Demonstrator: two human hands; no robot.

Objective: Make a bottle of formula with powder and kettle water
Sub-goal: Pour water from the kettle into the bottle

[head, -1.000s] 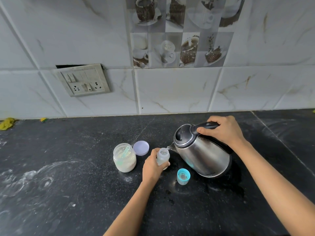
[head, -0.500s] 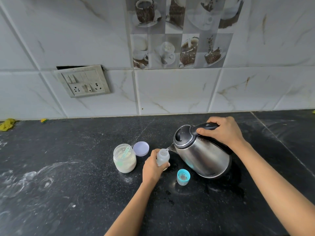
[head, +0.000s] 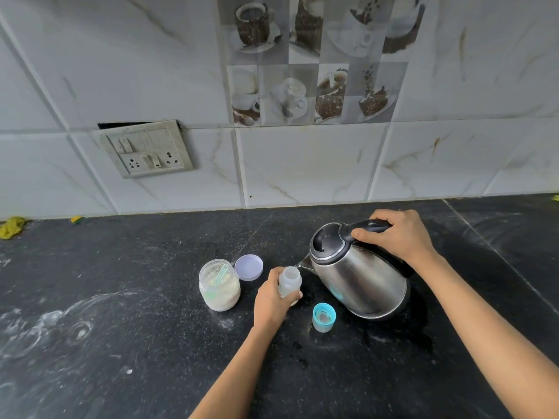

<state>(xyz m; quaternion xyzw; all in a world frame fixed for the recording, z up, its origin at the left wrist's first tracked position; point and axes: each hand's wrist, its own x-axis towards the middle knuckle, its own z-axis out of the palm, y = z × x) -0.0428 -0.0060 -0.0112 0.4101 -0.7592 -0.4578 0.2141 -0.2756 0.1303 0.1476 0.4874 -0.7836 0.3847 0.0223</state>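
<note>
Presently: steel kettle tilted, spout at mouth of bottle; right hand fingers wrapped round handle. Left hand fingers curled round bottle, on the bench beside powder jar.

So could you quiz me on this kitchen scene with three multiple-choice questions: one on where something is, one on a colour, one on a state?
1. Where is the powder jar?
A. left of the bottle
B. behind the kettle
C. on the wall

2. What colour is the bottle cap on the counter?
A. red
B. turquoise
C. black

3. How is the kettle held?
A. upright on the counter
B. lying on its side
C. tilted, spout at the bottle's mouth

Answers: 1 A, the jar stands left of the bottle in the left hand. 2 B, it is plainly turquoise. 3 C, the right hand tips it toward the bottle.
</note>
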